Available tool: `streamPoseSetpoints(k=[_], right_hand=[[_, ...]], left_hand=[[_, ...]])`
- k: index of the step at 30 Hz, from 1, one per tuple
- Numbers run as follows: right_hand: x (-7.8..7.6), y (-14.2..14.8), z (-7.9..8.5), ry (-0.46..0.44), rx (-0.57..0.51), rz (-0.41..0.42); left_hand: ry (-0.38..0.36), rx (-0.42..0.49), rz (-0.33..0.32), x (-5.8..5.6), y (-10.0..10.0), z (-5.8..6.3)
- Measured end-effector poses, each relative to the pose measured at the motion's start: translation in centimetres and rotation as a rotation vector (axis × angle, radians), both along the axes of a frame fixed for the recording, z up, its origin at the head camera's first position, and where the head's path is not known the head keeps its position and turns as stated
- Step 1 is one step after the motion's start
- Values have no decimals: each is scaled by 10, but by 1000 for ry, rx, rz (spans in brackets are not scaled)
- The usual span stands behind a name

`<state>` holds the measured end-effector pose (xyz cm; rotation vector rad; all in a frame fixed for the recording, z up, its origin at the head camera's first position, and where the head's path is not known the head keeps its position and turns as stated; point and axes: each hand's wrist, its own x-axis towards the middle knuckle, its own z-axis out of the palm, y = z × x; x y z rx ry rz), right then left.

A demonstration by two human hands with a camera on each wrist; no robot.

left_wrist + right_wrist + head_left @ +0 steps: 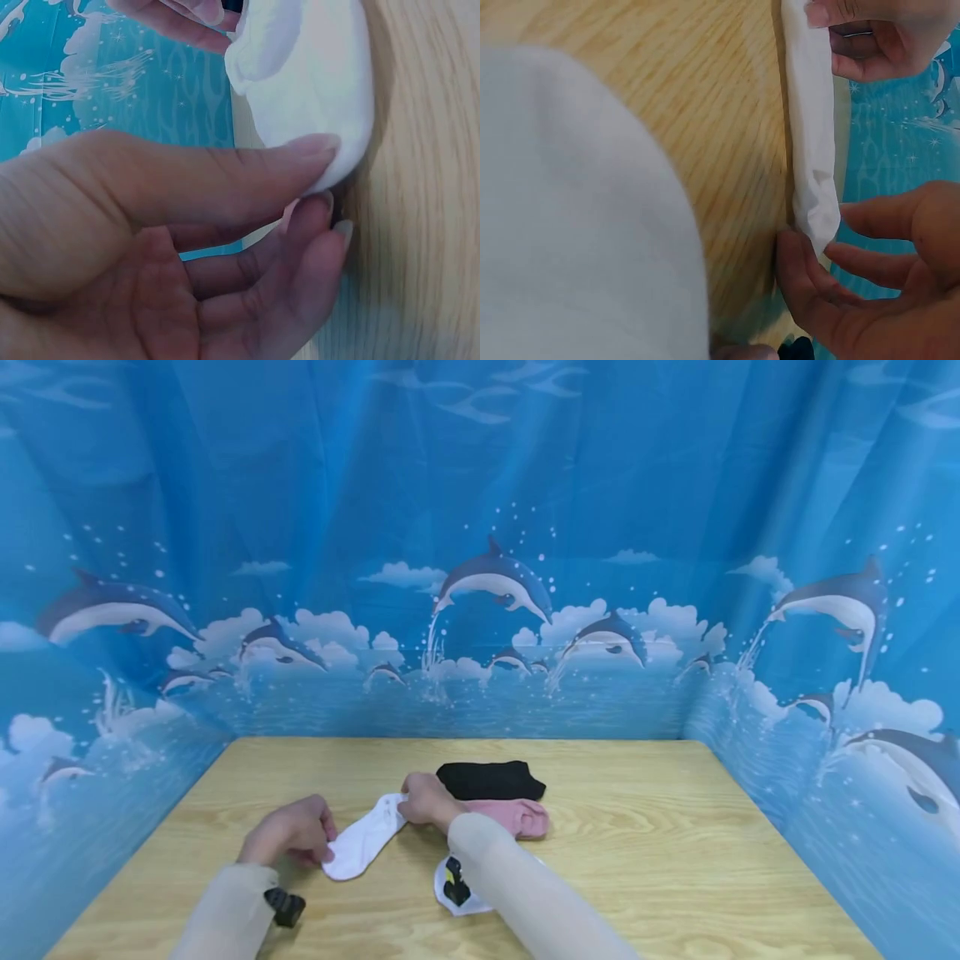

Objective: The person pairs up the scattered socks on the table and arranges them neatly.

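A white sock (363, 842) lies slantwise on the wooden table between the two hands. My left hand (296, 831) pinches its near-left end; in the left wrist view the thumb (247, 176) lies on top of the cloth, with the curled fingers below. At the far-right end, my right hand (429, 800) grips the sock. From the right wrist, the white sock (814, 127) appears as a long narrow strip, and the right hand's fingers (802, 285) close about its lower end. Part of that end is hidden by the fingers in the head view.
Beyond the right hand lie a black sock (491, 780) and, just nearer, a pink sock (517, 816), partly covered by the hand. Another white cloth item (446, 893) sits under the right forearm, mostly hidden. A blue dolphin-print curtain (480, 693) stands behind the table (637, 860).
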<state>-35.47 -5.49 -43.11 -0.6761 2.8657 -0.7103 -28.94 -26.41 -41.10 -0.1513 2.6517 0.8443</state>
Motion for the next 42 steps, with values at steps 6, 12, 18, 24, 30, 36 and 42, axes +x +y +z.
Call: streamPoseSetpoints(k=[6,12,18,24,30,36,42], right_hand=[[-20,-3,-29,6,-10,-59],[-47,-6,-62,-121,-43,-124],[-44,0,-59,-116,-74,-132],[-3,10,-9,-131,-180,-144],[5,13,-1,-149,-232,-167],[3,24,5,-99,-230,-155],[3,42,17,-87,-313,-112]], left_hand=[[-15,2,11,-2,2,-1],[19,-4,5,-3,0,-1],[70,6,-2,-4,-1,2],[75,43,13,-6,0,4],[109,45,-12,-5,3,6],[171,81,-41,-3,8,11],[231,99,-55,1,12,19]])
